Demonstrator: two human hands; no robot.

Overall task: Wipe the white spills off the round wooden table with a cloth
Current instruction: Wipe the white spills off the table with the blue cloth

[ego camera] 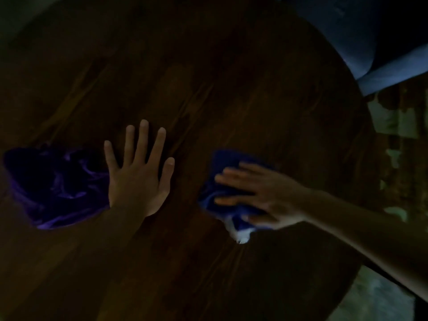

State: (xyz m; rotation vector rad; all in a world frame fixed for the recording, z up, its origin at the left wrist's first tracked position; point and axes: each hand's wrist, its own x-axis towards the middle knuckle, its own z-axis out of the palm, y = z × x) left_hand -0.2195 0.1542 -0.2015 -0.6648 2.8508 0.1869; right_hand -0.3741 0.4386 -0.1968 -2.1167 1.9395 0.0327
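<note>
- Left hand (pixel 136 181) lies flat on the dark wooden tabletop (pixel 231 89), fingers (pixel 142 140) spread wide, gripping nothing.
- Just beside its outer edge sits a crumpled purple fabric (pixel 58 188), touching the wrist side.
- Right hand (pixel 261 195), blurred, presses down on a blue cloth (pixel 222 181), fingers stretched flat over it rather than curled.
- A white smear (pixel 240 235) shows at the cloth's near edge, on the wood.
- Light is very dim throughout.
</note>
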